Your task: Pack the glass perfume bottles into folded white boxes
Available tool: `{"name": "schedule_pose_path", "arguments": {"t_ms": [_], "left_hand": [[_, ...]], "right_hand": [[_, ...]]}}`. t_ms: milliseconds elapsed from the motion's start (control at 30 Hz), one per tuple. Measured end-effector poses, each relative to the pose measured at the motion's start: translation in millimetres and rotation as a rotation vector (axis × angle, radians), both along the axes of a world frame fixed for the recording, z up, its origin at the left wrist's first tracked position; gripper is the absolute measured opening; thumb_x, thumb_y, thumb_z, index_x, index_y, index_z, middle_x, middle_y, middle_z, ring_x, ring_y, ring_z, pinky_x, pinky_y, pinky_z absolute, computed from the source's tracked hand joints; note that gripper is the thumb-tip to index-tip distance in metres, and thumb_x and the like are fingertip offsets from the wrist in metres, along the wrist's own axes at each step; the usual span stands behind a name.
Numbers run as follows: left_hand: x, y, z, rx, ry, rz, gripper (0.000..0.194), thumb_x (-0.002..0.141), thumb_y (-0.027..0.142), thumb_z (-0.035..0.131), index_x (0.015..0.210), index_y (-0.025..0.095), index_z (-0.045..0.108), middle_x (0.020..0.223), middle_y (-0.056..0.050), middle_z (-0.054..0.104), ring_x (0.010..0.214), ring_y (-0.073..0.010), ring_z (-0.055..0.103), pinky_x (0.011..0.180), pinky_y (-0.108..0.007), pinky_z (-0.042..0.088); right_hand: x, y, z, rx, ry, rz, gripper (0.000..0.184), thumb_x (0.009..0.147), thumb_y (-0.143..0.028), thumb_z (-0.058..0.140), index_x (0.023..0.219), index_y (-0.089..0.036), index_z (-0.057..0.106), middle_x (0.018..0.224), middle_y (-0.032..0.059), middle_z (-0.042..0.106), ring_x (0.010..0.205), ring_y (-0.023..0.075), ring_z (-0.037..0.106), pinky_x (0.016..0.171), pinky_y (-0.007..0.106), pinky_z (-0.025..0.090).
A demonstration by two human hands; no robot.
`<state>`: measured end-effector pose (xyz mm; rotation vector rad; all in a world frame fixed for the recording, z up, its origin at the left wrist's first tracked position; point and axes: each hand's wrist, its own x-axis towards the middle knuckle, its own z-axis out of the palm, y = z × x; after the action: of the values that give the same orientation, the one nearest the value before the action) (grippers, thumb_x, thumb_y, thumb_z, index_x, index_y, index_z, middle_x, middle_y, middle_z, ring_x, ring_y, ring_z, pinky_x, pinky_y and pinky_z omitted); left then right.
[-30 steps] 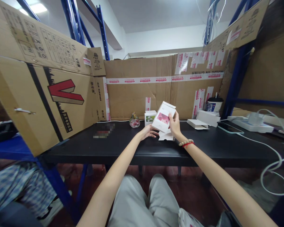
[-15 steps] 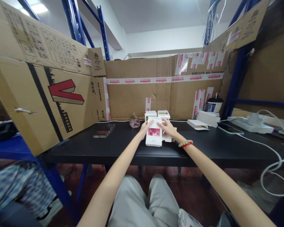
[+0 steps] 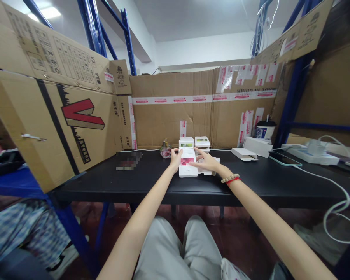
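Note:
A white box with a pink floral picture (image 3: 188, 170) lies on the black table in front of me. My left hand (image 3: 176, 158) grips its left edge, thumb on top. On the other side, my right hand (image 3: 204, 160) has its fingers spread over the box's right edge, touching it. Under and beside that hand is an opened white carton piece (image 3: 212, 168), partly covered. Just behind the box sit a white box with a green picture (image 3: 186, 143) and a stack of white boxes (image 3: 202, 142). A round glass perfume bottle (image 3: 165, 150) stands to the left.
Cardboard walls (image 3: 169, 116) enclose the black table (image 3: 151, 182) at the back and left. On the right lie an open white carton (image 3: 246, 152), a phone (image 3: 285, 158), a lidded cup (image 3: 265, 129) and a power strip (image 3: 312, 155) with white cables.
The box's near end has shifted slightly up and left. My right hand has slid down over the box, its fingers more spread; my left hand has moved lower along the left edge.

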<state>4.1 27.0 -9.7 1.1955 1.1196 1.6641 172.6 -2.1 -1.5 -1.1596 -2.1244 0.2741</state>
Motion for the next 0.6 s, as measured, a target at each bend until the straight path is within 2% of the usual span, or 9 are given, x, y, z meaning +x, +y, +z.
{"name": "schedule_pose_path", "arguments": {"t_ms": [67, 200, 300, 400, 500, 600], "left_hand": [[-1.2, 3.7, -1.7, 0.018, -0.013, 0.002, 0.016, 0.078, 0.023, 0.058, 0.087, 0.02, 0.046, 0.07, 0.003, 0.054, 0.064, -0.0102, 0.055, 0.063, -0.022, 0.043], [-2.2, 10.5, -5.0, 0.03, -0.045, -0.012, 0.015, 0.074, 0.027, 0.062, 0.082, 0.019, 0.052, 0.078, -0.001, 0.059, 0.075, -0.0136, 0.058, 0.069, -0.024, 0.044], [-0.6, 12.5, -6.1, 0.03, -0.063, -0.058, 0.017, 0.073, 0.03, 0.063, 0.081, 0.019, 0.054, 0.075, 0.0, 0.06, 0.072, -0.0147, 0.058, 0.068, -0.026, 0.045], [2.0, 10.9, -5.1, 0.057, -0.09, -0.138, 0.021, 0.069, 0.034, 0.066, 0.08, 0.018, 0.056, 0.073, 0.0, 0.061, 0.07, -0.0142, 0.059, 0.068, -0.026, 0.045], [3.9, 7.0, -2.6, 0.102, -0.143, -0.266, 0.028, 0.062, 0.037, 0.071, 0.077, 0.017, 0.058, 0.073, 0.001, 0.062, 0.069, -0.0134, 0.058, 0.068, -0.025, 0.044], [4.6, 2.9, -0.2, 0.119, -0.165, -0.364, 0.035, 0.055, 0.039, 0.075, 0.075, 0.016, 0.058, 0.071, 0.001, 0.062, 0.066, -0.0123, 0.058, 0.066, -0.024, 0.044]], "right_hand": [[-0.1, -1.4, 1.0, 0.025, -0.032, -0.001, 0.08, 0.071, -0.052, 0.064, 0.137, -0.02, 0.033, 0.082, 0.0025, 0.071, 0.082, 0.0213, 0.065, 0.075, 0.031, 0.045], [-0.1, -2.9, 3.4, 0.113, -0.135, -0.141, 0.057, 0.085, -0.05, 0.045, 0.132, -0.018, 0.042, 0.078, 0.0035, 0.071, 0.082, 0.0216, 0.066, 0.075, 0.03, 0.042], [1.8, -0.1, 2.5, 0.158, -0.214, -0.301, 0.049, 0.088, -0.042, 0.042, 0.131, -0.017, 0.043, 0.078, 0.0045, 0.071, 0.085, 0.0231, 0.065, 0.081, 0.033, 0.039], [5.2, 4.5, -0.3, 0.197, -0.234, -0.401, 0.043, 0.085, -0.025, 0.046, 0.128, -0.017, 0.046, 0.087, 0.0062, 0.071, 0.089, 0.0244, 0.064, 0.084, 0.036, 0.038], [6.4, 9.3, -2.6, 0.26, -0.058, -0.375, 0.035, 0.084, -0.017, 0.043, 0.118, -0.018, 0.052, 0.101, 0.0079, 0.067, 0.091, 0.022, 0.062, 0.079, 0.033, 0.041], [3.5, 14.4, -4.5, 0.266, 0.24, -0.201, 0.027, 0.087, -0.026, 0.04, 0.108, -0.018, 0.053, 0.102, 0.0071, 0.064, 0.082, 0.0174, 0.062, 0.074, 0.03, 0.044]]}}
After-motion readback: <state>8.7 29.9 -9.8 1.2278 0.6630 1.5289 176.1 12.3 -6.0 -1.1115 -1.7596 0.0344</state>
